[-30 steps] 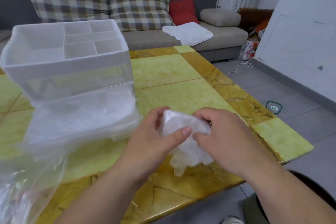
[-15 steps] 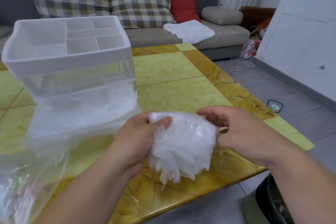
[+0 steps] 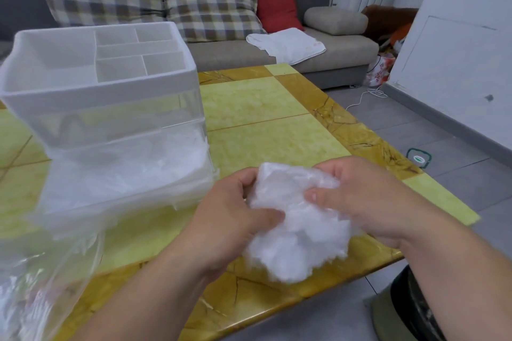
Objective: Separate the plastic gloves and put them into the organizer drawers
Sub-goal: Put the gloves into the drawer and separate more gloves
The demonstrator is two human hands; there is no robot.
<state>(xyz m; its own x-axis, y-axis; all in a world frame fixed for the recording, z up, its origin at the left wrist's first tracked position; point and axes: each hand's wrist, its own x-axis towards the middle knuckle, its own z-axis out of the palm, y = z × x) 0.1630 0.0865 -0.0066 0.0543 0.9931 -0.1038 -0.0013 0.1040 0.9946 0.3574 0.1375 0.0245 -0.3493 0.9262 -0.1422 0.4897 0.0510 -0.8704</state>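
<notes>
A crumpled bunch of thin white plastic gloves (image 3: 299, 232) hangs above the near edge of the yellow table (image 3: 271, 133). My left hand (image 3: 235, 219) grips its left side with thumb on top. My right hand (image 3: 368, 199) pinches the upper right part, thumb pressed on the plastic. To the left stands the clear organizer (image 3: 105, 108) with a white divided top tray. Its lower drawer (image 3: 124, 174) is pulled out and holds white plastic gloves.
A clear plastic bag (image 3: 36, 285) with more gloves lies at the table's near left corner. A grey sofa (image 3: 318, 50) with checked cushions and a white cloth (image 3: 288, 44) stands behind the table. A dark bin (image 3: 415, 310) sits on the floor at bottom right.
Both hands took a new hold on the glove bunch. The right hand, apart half a second ago, now pinches its top, and the bunch spreads wider and hangs lower.
</notes>
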